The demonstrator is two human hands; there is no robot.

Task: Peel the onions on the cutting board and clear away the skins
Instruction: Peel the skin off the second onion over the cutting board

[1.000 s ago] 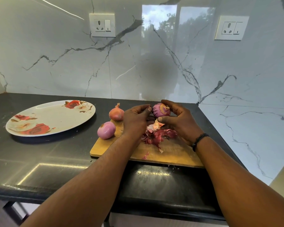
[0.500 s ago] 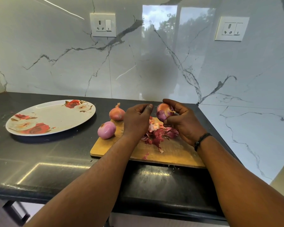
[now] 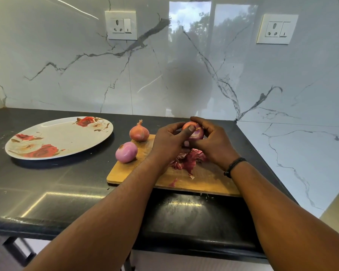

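Onion (image 3: 194, 132) held above cutting board (image 3: 204, 182), 1 o'clock end; right hand (image 3: 213, 143) cups it, left hand (image 3: 168, 141) pinches skin (thumb on top). Risk: slick bulb squirts free, rolls off counter.

Half-peeled onion (image 3: 194, 132) held above skins (image 3: 188, 160), cutting board (image 3: 204, 180)

I see a matt wooden cutting board (image 3: 204, 181), pale and fine-grained, lying on a black stone-like countertop (image 3: 47, 184) polished enough to mirror the light; behind the board rises a glossy white marble-look wall (image 3: 184, 75) with grey veins; left of the board sits a smooth, shiny plate (image 3: 57, 137) printed with red roses; on the board, papery dry skins (image 3: 190, 160) look crinkled and dull; the peeled onion (image 3: 126, 152) at its left edge is sleek, the unpeeled onion (image 3: 139, 132) papery.
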